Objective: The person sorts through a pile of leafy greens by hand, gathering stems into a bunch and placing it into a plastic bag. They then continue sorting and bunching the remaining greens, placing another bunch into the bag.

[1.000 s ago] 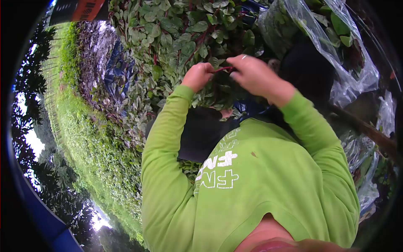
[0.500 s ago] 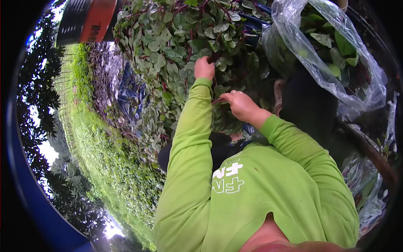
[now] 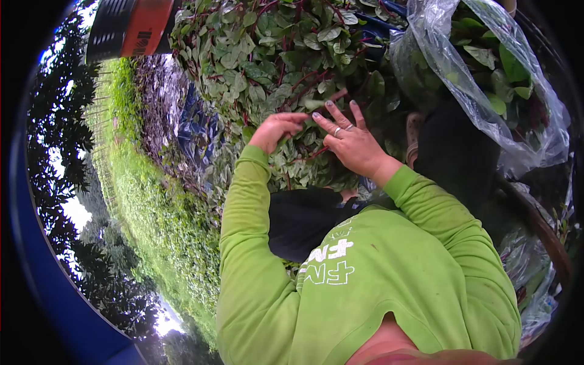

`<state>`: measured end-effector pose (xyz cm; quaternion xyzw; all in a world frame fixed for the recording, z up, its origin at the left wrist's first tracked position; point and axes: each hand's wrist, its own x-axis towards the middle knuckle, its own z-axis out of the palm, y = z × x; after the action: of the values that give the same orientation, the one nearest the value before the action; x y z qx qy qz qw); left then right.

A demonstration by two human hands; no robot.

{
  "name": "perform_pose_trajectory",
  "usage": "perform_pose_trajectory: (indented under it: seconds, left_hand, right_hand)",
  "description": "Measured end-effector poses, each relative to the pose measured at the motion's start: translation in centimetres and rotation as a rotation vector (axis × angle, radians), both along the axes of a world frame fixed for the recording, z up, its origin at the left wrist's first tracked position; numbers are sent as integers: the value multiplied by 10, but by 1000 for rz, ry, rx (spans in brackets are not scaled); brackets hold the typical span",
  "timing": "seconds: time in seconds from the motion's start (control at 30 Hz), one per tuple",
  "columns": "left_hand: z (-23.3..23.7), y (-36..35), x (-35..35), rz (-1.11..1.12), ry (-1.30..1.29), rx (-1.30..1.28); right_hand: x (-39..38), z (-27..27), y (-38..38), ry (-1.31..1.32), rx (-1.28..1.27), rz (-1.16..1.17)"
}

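Observation:
A dense heap of green-leaved, red-stemmed greens point(image 3: 255, 73) fills the area in front of me. My left hand point(image 3: 277, 131) is over its near part, index finger stretched toward my right hand, with nothing visible in its grasp. My right hand point(image 3: 359, 146), with rings on it, has its fingers spread. A thin red stem point(image 3: 315, 154) runs to its thumb and seems held against the palm, though the contact is partly hidden. Just beyond the fingertips is a blurred reddish stem piece point(image 3: 338, 95), apparently loose.
On the right, a clear plastic bag point(image 3: 541, 115) contains more leafy greens. A black and orange drum point(image 3: 137, 27) stands at the upper left. Blue plastic sheeting point(image 3: 194, 121) lies beside the heap, with a green field point(image 3: 152, 213) further left.
My left hand has come out of the leaves, moving toward me and leftward. My right hand's fingers have spread from a pinch. A blurred stem piece now shows beyond them.

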<state>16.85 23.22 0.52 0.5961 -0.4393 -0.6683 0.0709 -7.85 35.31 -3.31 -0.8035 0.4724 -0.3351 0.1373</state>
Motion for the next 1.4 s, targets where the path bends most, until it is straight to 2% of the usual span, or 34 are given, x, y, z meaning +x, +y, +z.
perform_pose_trajectory:
  seconds: [0.07, 0.13, 0.17, 0.2, 0.27, 0.33, 0.4, 0.5, 0.6, 0.8, 0.9, 1.0, 1.1, 1.13, 1.17, 1.2, 1.27, 1.3, 1.37, 1.4]
  left_hand:
    - [-7, 17, 12, -91, 21, 92]
    - [-13, 29, 23, -122, 54, 200]
    - [-20, 28, 29, -271, 11, 87]
    - [-24, 25, 30, -420, -32, -29]
    - [-41, 16, 22, -282, -160, -198]
    - [-70, -5, 8, -189, -411, -649]
    - [-83, -25, -26, -164, -447, -967]
    - [-81, -37, -91, -198, -715, -1020]
    - [-92, -42, -127, -252, -1048, -1065]
    - [-102, -48, -132, -207, -1061, -1024]
    - [-96, -40, -127, -133, -940, -993]
    - [-141, -58, -101, -324, -909, -1009]
    - [-104, -19, -100, 1017, 294, -87]
    - [-125, -22, -71, 1133, 417, -81]
    - [-130, -20, -40, 1303, 525, -281]
    - [-116, -14, -13, 1398, 257, -462]
    - [-89, -1, 40, 1534, -491, -655]
    - [-48, -3, 30, 1940, -294, -560]
    - [-34, -9, 23, 1577, -316, -883]
    - [-50, -18, 12, 1269, -360, -994]
  right_hand:
    - [-1, -4, 0, -32, -47, -44]
    - [-1, -11, 0, -124, 208, 4]
    - [0, -15, -1, -169, 336, 27]
    - [4, -18, -2, -273, 239, 10]
    - [5, -25, 2, -198, 212, 9]
    - [4, -25, 4, -136, 199, 29]
    - [1, -28, 3, -80, 199, 63]
    - [4, -31, 3, -60, 211, 30]
    - [4, -33, 4, -52, 230, 44]
    - [7, -33, 6, -42, 226, 83]
    - [8, -33, 7, -17, 243, 97]
    - [8, -35, 9, -56, 299, 122]
    - [7, -29, 9, -67, 317, 141]
    - [7, -29, 10, -55, 329, 148]
    - [8, -31, 10, -43, 341, 152]
    - [7, -33, 10, -33, 354, 152]
    - [8, -33, 11, -55, 351, 143]
    - [9, -32, 14, -67, 352, 149]
    - [11, -32, 13, -33, 279, 147]
    - [12, -32, 14, -18, 245, 143]
